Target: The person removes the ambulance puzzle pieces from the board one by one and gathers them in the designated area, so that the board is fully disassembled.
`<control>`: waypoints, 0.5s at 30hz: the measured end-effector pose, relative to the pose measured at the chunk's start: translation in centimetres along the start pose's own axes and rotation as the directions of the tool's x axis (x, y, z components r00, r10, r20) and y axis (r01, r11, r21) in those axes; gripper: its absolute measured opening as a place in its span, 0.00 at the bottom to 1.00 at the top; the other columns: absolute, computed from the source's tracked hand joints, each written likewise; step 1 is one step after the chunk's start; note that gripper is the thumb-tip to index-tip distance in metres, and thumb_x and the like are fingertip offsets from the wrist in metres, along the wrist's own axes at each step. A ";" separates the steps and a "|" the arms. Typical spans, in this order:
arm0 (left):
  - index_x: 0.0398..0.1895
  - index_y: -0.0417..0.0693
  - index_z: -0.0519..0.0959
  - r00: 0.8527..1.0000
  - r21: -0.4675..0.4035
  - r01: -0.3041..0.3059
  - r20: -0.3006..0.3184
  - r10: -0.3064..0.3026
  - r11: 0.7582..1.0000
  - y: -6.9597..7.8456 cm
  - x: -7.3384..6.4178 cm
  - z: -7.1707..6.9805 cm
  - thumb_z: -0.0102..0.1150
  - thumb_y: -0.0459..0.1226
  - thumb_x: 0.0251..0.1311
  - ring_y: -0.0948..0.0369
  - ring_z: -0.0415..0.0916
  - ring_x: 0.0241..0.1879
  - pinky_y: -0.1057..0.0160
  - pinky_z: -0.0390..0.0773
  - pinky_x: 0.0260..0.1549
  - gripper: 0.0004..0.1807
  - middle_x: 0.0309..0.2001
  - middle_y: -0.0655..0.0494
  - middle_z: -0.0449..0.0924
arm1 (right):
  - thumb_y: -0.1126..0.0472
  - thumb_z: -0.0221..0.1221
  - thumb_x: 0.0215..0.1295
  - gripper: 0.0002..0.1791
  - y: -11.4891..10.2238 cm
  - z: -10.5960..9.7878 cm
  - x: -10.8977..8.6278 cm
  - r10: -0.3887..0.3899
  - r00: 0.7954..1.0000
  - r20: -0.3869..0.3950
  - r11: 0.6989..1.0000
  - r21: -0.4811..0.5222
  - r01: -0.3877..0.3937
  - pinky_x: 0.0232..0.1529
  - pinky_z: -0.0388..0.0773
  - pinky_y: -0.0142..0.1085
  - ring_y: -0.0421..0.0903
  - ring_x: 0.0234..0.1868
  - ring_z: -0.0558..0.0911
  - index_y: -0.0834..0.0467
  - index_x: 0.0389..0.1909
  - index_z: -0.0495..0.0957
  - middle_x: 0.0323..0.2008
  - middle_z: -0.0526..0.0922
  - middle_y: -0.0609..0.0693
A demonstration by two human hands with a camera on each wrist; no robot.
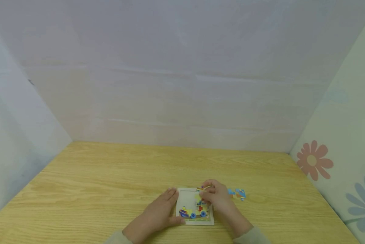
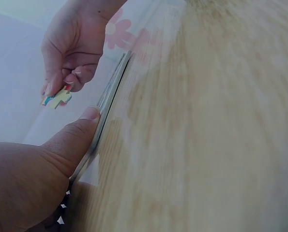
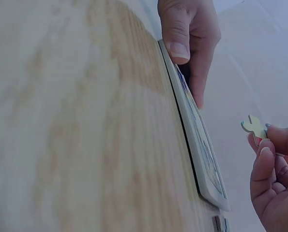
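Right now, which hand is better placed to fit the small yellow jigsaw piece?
Probably the right hand: it pinches the yellow piece near the pale-framed rectangular puzzle board, while the left hand rests against the board's left side.

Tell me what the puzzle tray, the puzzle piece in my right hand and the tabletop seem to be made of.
Puzzle tray: perhaps thin wood or fibreboard, pale and smooth, judging by its straight, stiff-looking edge.
Puzzle piece: likely thin wood or card with a printed face; its colours and crisp outline suggest so.
Tabletop: wood or wood-look laminate, as streaky grain shows.
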State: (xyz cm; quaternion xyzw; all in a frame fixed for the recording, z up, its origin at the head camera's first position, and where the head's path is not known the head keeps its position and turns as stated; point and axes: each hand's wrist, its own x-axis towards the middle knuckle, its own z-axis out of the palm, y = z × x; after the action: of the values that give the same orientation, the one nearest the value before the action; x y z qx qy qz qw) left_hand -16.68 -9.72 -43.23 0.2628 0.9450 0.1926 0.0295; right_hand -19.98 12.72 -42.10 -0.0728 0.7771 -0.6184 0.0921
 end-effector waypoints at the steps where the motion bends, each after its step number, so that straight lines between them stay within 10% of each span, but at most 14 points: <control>1: 0.64 0.30 0.61 1.000 0.000 0.001 0.003 -0.001 1.000 0.0 0.0 0.0 0.55 0.64 0.50 0.43 0.55 0.67 0.45 0.61 0.62 0.52 0.67 0.37 0.57 | 0.68 0.59 0.59 0.15 0.0 -0.1 0.0 0.007 1.000 -0.017 1.000 0.001 -0.007 0.22 0.73 0.28 0.41 0.21 0.74 0.69 0.45 0.69 0.21 0.78 0.47; 15: 0.65 0.32 0.60 0.999 -0.001 0.025 0.036 -0.025 1.000 0.0 0.2 0.1 0.55 0.64 0.50 0.45 0.52 0.68 0.47 0.58 0.64 0.52 0.69 0.39 0.55 | 0.68 0.61 0.56 0.17 0.1 -2.1 -0.8 0.072 0.986 -0.153 0.997 0.014 -0.071 0.28 0.79 0.30 0.45 0.28 0.79 0.69 0.46 0.72 0.28 0.81 0.51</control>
State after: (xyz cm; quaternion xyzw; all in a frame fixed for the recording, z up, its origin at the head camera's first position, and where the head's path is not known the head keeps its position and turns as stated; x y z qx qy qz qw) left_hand -16.79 -9.60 -43.29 0.2542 0.9474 0.1881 0.0489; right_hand -19.72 14.88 -41.75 0.0035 0.7815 -0.6215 0.0545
